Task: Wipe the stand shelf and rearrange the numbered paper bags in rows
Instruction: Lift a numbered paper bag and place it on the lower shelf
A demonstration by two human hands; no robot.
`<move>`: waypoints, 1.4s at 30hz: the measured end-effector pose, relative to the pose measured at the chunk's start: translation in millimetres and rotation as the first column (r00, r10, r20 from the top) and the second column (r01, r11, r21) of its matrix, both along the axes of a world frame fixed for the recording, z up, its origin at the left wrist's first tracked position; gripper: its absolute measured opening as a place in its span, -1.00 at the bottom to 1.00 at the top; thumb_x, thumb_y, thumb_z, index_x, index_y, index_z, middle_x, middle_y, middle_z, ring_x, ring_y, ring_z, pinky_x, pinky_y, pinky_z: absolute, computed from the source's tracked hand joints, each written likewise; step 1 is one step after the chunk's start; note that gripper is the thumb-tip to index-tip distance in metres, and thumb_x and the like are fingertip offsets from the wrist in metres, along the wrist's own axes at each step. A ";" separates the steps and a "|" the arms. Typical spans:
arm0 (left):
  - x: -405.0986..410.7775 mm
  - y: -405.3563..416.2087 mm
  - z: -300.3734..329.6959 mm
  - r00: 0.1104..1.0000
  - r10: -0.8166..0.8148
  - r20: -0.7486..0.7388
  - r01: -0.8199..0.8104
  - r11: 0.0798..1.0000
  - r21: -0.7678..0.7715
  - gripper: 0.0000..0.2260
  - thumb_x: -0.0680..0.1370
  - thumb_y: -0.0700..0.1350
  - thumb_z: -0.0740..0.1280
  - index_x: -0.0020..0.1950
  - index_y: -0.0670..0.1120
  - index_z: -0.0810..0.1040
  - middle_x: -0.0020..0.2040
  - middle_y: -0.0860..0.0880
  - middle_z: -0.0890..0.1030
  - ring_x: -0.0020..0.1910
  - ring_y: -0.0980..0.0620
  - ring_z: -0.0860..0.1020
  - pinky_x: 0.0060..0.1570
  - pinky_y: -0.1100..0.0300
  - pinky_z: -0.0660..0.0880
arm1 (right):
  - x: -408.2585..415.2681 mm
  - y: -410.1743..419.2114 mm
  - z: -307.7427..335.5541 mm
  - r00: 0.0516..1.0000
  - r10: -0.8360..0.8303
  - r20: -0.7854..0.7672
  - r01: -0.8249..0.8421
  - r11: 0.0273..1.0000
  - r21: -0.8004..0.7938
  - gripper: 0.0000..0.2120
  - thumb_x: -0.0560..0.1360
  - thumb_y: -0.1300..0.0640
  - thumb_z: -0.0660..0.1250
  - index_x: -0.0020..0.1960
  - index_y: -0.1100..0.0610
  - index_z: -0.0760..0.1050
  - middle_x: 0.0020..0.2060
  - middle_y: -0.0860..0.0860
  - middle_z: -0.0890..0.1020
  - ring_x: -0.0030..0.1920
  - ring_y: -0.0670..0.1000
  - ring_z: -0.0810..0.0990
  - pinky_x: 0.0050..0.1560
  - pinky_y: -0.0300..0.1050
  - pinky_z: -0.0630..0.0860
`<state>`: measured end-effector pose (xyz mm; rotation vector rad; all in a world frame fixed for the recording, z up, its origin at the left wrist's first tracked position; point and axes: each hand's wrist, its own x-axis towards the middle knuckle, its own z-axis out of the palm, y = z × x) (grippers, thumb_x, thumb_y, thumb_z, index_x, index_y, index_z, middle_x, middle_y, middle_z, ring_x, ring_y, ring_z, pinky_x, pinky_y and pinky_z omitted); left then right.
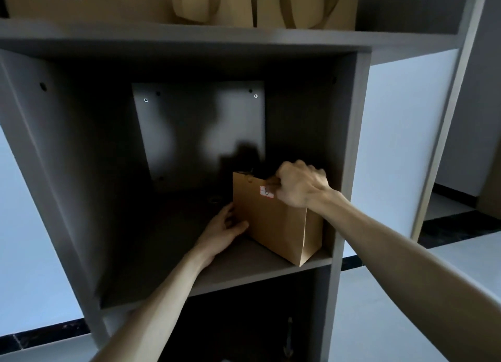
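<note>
Two bare forearms are reaching in from the bottom edge, nearest to view, both going into the middle cubby of a grey stand (349, 171). Left hand (225, 227) is lying low on the shelf board (244, 269), fingers fairly straight and relaxed, thumb and fingertips touching the lower left face of a brown paper bag (273, 223); it is not curling round anything. Right hand (299, 184) is coming over from the right and gripping the bag's top edge, fingers curled over the rim, thumb side pressing near a small white label (267, 191) with a red border. Mark on that label is looking like a 0 or 6, too blurred to say which.

Bag is standing upright at the right end of the cubby, its right side just beside or touching the cubby's right wall, one bottom corner sitting close to the shelf's front edge. Bag is turned slightly, front face angling left.

Lighter panel (198, 123) is showing on the cubby's back wall, shadows of the arms falling across it.

Upper shelf is carrying more brown paper bags (306, 6) in a row, two with white labels reading 1. Lower cubby is sitting dark, contents not readable. Pale wall and grey floor are showing on both sides.
</note>
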<state>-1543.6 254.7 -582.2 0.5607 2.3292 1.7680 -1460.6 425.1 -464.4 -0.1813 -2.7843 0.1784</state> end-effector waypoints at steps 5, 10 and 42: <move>10.4 8.3 -1.4 0.992 -0.079 -0.094 0.071 0.993 -0.090 -0.22 0.49 0.04 0.44 0.56 0.12 0.03 0.47 0.09 0.32 0.40 0.15 0.30 0.30 0.27 0.21 | 4.6 13.4 0.2 0.975 0.208 0.073 -0.201 0.975 -0.098 -0.65 0.52 -0.27 0.27 -0.02 0.00 0.58 -0.12 -0.06 0.61 -0.05 0.02 0.60 -0.02 -0.04 0.55; 11.2 16.2 -6.5 0.993 -0.077 -0.089 0.067 0.992 -0.109 -0.10 0.37 0.21 0.50 0.56 0.12 0.07 0.51 0.08 0.25 0.46 0.08 0.26 0.43 0.14 0.20 | 15.2 25.8 -14.5 0.933 0.338 -0.128 -0.345 0.938 -0.038 -0.37 0.45 -0.44 0.08 0.01 0.03 0.64 0.10 -0.06 0.60 0.11 0.00 0.57 0.16 -0.05 0.52; 7.0 47.2 14.2 0.965 -0.253 -0.070 0.232 0.946 -0.225 -0.63 0.57 -0.06 0.33 0.37 0.07 0.41 0.22 0.14 0.50 0.22 0.16 0.46 0.17 0.27 0.34 | 23.1 23.3 -44.5 0.823 0.171 -0.542 -0.143 0.985 0.094 -0.51 0.61 -0.25 -0.04 0.16 0.00 0.53 -0.05 -0.03 0.70 0.02 0.10 0.64 0.00 0.00 0.56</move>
